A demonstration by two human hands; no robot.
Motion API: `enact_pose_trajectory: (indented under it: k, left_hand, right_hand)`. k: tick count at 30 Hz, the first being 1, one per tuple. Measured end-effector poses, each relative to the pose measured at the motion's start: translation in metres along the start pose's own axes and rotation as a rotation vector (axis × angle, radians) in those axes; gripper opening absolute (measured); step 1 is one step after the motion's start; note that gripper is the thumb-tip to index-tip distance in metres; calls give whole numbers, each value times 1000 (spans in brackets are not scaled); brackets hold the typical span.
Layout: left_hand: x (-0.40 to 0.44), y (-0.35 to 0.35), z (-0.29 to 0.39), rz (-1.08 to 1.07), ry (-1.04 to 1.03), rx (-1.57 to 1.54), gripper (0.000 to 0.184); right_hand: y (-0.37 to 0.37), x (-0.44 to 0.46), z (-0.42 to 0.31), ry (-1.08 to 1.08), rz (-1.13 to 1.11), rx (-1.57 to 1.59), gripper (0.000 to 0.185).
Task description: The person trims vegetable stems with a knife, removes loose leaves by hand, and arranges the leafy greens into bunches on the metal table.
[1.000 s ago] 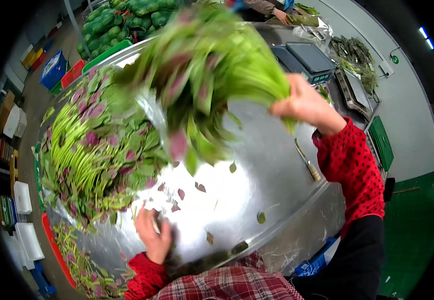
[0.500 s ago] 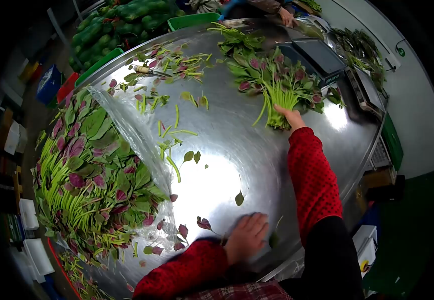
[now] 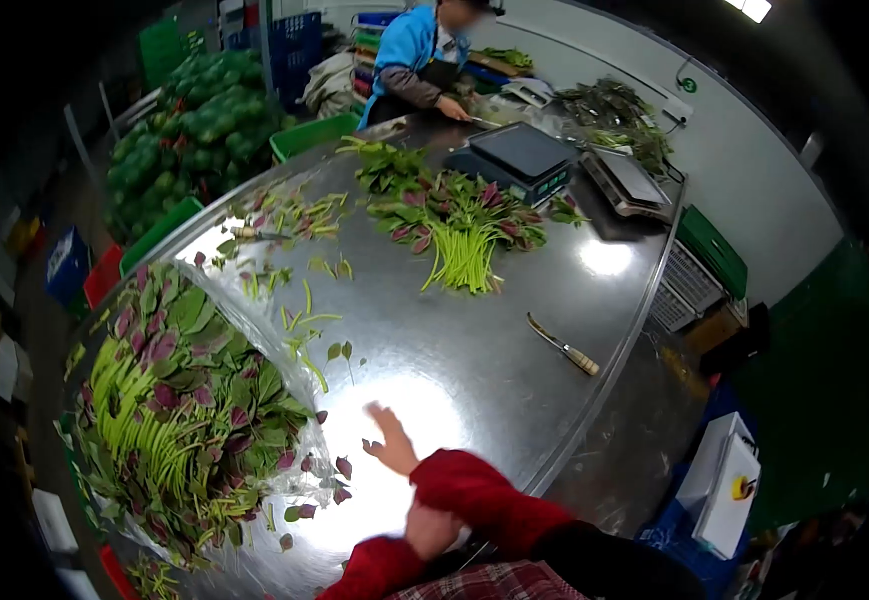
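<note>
One heap of greens (image 3: 159, 420) is lying at frame left, edged by plastic (image 3: 254, 318), probably for easy reach. Near loose leaves (image 3: 343, 467), the right hand (image 3: 392, 445) is hovering wide and empty; the left hand (image 3: 432, 530) is touching the right sleeve (image 3: 484, 500), its grip unclear.

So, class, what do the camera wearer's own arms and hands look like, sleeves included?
The left hand and right hand are bare, with no gloves. A red sleeve covers each forearm, left and right; black cloth shows higher up the right arm.
</note>
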State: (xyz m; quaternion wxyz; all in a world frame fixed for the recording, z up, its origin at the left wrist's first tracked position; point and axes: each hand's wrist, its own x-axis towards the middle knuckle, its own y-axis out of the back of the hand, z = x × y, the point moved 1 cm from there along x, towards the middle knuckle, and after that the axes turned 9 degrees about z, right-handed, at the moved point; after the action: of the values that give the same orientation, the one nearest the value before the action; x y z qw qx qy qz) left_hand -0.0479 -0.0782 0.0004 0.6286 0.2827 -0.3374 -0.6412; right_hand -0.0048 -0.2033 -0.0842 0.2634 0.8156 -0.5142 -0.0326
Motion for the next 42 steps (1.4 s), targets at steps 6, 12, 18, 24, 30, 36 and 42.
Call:
enact_pose_trajectory:
  k: [6, 12, 18, 24, 30, 36, 42]
  left_hand:
    - [-194, 37, -94, 586, 388, 498, 66]
    - [-397, 153, -117, 442, 1049, 859, 53]
    - [-302, 248, -91, 908, 790, 790, 37]
    - [-188, 341, -142, 888, 514, 779, 65]
    - [-124, 402, -221, 743, 648, 835, 79]
    - [-123, 329, -270, 1073, 603, 920, 88]
    - [-125, 329, -270, 1222, 509, 834, 93]
  right_hand:
    - [-1, -88, -146, 212, -839, 405, 48]
    - [107, -38, -62, 68, -243, -35, 24]
    - [66, -78, -73, 476, -120, -225, 33]
    - [10, -73, -91, 587, -112, -244, 33]
    - [10, -70, -86, 570, -90, -214, 27]
    - [-7, -32, -109, 457, -272, -135, 30]
    - [-121, 111, -322, 1150, -302, -12, 54]
